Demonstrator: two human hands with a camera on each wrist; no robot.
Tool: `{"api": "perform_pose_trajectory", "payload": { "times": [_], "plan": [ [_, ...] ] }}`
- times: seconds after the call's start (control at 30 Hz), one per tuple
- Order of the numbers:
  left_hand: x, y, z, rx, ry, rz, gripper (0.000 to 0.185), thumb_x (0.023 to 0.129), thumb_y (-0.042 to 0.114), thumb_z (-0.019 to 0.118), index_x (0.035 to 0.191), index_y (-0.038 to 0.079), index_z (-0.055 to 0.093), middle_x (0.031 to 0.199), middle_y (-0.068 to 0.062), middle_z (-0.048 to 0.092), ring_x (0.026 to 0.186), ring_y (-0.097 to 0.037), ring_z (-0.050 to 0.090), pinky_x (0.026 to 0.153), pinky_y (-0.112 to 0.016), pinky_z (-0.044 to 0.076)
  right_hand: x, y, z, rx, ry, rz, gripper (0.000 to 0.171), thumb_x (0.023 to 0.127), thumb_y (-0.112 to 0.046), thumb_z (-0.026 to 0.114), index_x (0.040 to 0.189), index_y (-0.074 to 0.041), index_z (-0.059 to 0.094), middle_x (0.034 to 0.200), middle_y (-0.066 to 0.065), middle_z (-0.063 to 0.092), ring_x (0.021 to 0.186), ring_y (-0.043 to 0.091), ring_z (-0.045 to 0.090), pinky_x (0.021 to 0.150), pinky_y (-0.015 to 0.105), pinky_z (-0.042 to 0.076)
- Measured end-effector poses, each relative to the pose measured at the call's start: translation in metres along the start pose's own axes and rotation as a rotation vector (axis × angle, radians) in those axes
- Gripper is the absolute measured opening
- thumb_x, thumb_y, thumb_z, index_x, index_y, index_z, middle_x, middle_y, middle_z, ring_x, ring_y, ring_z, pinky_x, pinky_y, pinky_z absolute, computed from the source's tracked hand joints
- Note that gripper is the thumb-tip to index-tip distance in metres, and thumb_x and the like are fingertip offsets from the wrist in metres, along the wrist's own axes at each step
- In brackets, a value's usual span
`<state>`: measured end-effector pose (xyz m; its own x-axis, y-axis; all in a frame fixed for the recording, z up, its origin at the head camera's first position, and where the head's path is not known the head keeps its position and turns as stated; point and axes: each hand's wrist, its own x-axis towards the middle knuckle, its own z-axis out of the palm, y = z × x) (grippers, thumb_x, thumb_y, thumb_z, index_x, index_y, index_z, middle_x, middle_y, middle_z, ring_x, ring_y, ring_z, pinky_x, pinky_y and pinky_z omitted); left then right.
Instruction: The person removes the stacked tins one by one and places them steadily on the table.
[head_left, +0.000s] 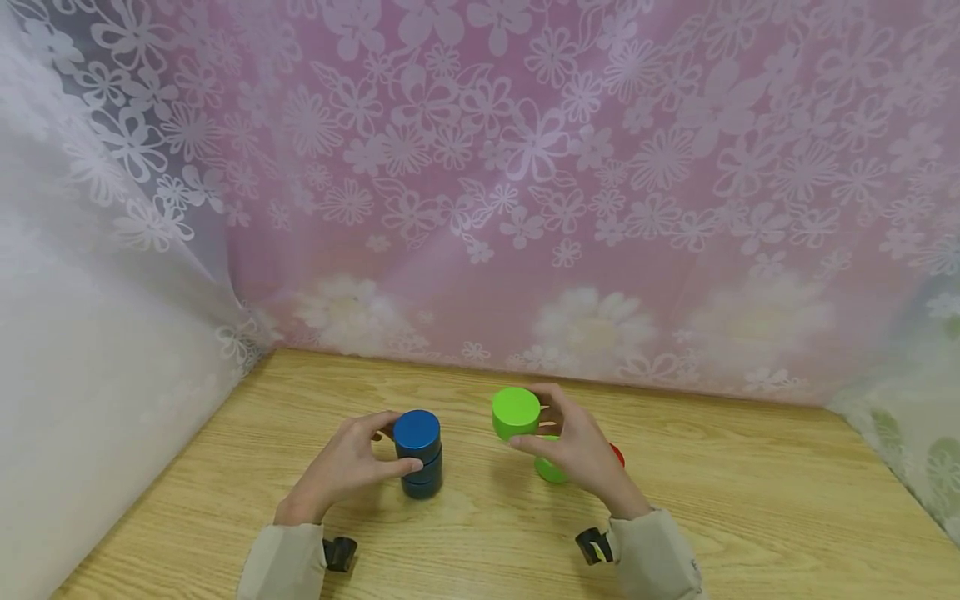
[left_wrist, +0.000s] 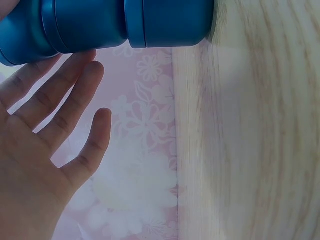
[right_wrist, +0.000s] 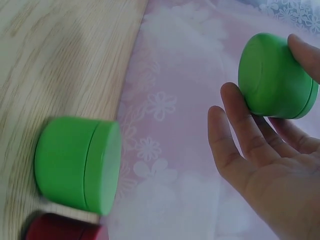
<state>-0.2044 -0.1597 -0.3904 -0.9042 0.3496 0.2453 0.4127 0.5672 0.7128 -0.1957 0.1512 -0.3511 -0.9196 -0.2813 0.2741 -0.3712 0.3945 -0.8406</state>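
On the left, round blue tins (head_left: 422, 485) stand upright in a stack. My left hand (head_left: 347, 467) holds its upper part between thumb and fingers. The left wrist view shows the stack (left_wrist: 170, 22) sideways, its bottom on the table and the fingers beside the upper tins. My right hand (head_left: 577, 446) pinches a round green tin (head_left: 516, 412) by its sides. In the right wrist view this green tin (right_wrist: 275, 75) is raised off the table. A second green tin (right_wrist: 75, 160) stands on the table below the right hand, which partly hides it in the head view.
A red tin (head_left: 617, 454) stands beside the second green tin, mostly hidden behind the right wrist. The wood-grain table (head_left: 465, 550) ends at a pink flowered cloth (head_left: 450, 208) at the back. A pale cloth (head_left: 97, 333) hangs along the left side.
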Motion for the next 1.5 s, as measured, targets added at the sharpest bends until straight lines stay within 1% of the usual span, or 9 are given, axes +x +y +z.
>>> {"api": "perform_pose_trajectory", "payload": {
  "times": [0.2, 0.3, 0.4, 0.63, 0.8, 1.07, 1.2, 1.33, 1.5],
  "plan": [
    [-0.001, 0.000, 0.000, -0.002, -0.002, 0.002, 0.054, 0.084, 0.033, 0.086, 0.126, 0.005, 0.068, 0.102, 0.007, 0.069, 0.094, -0.023, 0.063, 0.092, -0.056, 0.048, -0.005, 0.002, -0.010, 0.007, 0.020, 0.019, 0.058, 0.085, -0.008, 0.083, 0.135, 0.001, 0.055, 0.122, 0.015, 0.064, 0.105, 0.029, 0.065, 0.092, 0.047, 0.053],
    [-0.001, 0.001, -0.001, 0.003, -0.002, 0.006, 0.054, 0.084, 0.033, 0.086, 0.126, 0.005, 0.069, 0.102, 0.007, 0.069, 0.094, -0.020, 0.063, 0.092, -0.056, 0.048, -0.008, 0.004, -0.015, 0.011, 0.026, 0.023, 0.059, 0.086, -0.008, 0.082, 0.137, 0.002, 0.053, 0.124, 0.016, 0.063, 0.107, 0.030, 0.064, 0.093, 0.047, 0.053],
    [-0.001, 0.002, -0.001, 0.003, -0.002, -0.003, 0.054, 0.084, 0.034, 0.086, 0.126, 0.005, 0.069, 0.102, 0.007, 0.069, 0.094, -0.022, 0.063, 0.093, -0.056, 0.048, -0.010, 0.006, -0.020, 0.005, 0.028, 0.027, 0.059, 0.087, -0.008, 0.081, 0.137, 0.003, 0.053, 0.124, 0.017, 0.063, 0.107, 0.031, 0.064, 0.093, 0.047, 0.053],
    [0.000, 0.003, -0.001, 0.002, -0.005, -0.022, 0.055, 0.084, 0.035, 0.086, 0.127, 0.006, 0.068, 0.102, 0.007, 0.069, 0.095, -0.022, 0.062, 0.094, -0.057, 0.047, -0.017, 0.015, -0.033, 0.004, 0.031, 0.028, 0.059, 0.088, -0.007, 0.080, 0.138, 0.006, 0.050, 0.124, 0.019, 0.062, 0.106, 0.031, 0.066, 0.090, 0.040, 0.055],
    [0.000, 0.002, -0.002, -0.006, -0.003, -0.023, 0.055, 0.084, 0.035, 0.086, 0.127, 0.005, 0.068, 0.102, 0.006, 0.069, 0.097, -0.027, 0.063, 0.095, -0.058, 0.047, -0.019, 0.020, -0.040, -0.006, 0.035, 0.050, 0.061, 0.088, -0.007, 0.080, 0.138, 0.007, 0.049, 0.125, 0.020, 0.062, 0.106, 0.032, 0.066, 0.089, 0.038, 0.056],
    [0.001, 0.001, 0.000, 0.000, -0.003, 0.001, 0.054, 0.084, 0.037, 0.085, 0.126, 0.007, 0.069, 0.102, 0.008, 0.069, 0.094, -0.020, 0.063, 0.093, -0.055, 0.048, -0.024, 0.023, -0.053, -0.058, 0.048, 0.076, 0.060, 0.088, -0.011, 0.081, 0.137, 0.004, 0.051, 0.124, 0.018, 0.062, 0.107, 0.032, 0.066, 0.088, 0.036, 0.055],
    [0.001, 0.001, 0.001, -0.008, -0.005, -0.006, 0.053, 0.084, 0.035, 0.085, 0.126, 0.007, 0.069, 0.103, 0.007, 0.069, 0.095, -0.021, 0.062, 0.093, -0.056, 0.047, -0.026, 0.024, -0.059, -0.074, 0.055, 0.066, 0.058, 0.089, -0.010, 0.080, 0.136, 0.005, 0.050, 0.124, 0.019, 0.062, 0.106, 0.034, 0.066, 0.087, 0.035, 0.056],
    [0.000, 0.001, 0.000, -0.016, -0.007, -0.006, 0.053, 0.084, 0.034, 0.086, 0.126, 0.006, 0.069, 0.103, 0.006, 0.069, 0.095, -0.023, 0.063, 0.093, -0.058, 0.047, -0.028, 0.026, -0.064, -0.083, 0.069, 0.067, 0.057, 0.089, -0.010, 0.080, 0.136, 0.004, 0.051, 0.123, 0.018, 0.063, 0.106, 0.033, 0.066, 0.085, 0.032, 0.055],
    [0.000, 0.000, 0.000, -0.014, -0.007, -0.006, 0.053, 0.084, 0.034, 0.086, 0.126, 0.006, 0.068, 0.103, 0.006, 0.069, 0.094, -0.017, 0.061, 0.093, -0.057, 0.048, -0.032, 0.031, -0.069, -0.107, 0.063, 0.079, 0.059, 0.089, -0.010, 0.080, 0.138, 0.005, 0.051, 0.126, 0.019, 0.063, 0.108, 0.032, 0.065, 0.087, 0.034, 0.055]
  ]
}}
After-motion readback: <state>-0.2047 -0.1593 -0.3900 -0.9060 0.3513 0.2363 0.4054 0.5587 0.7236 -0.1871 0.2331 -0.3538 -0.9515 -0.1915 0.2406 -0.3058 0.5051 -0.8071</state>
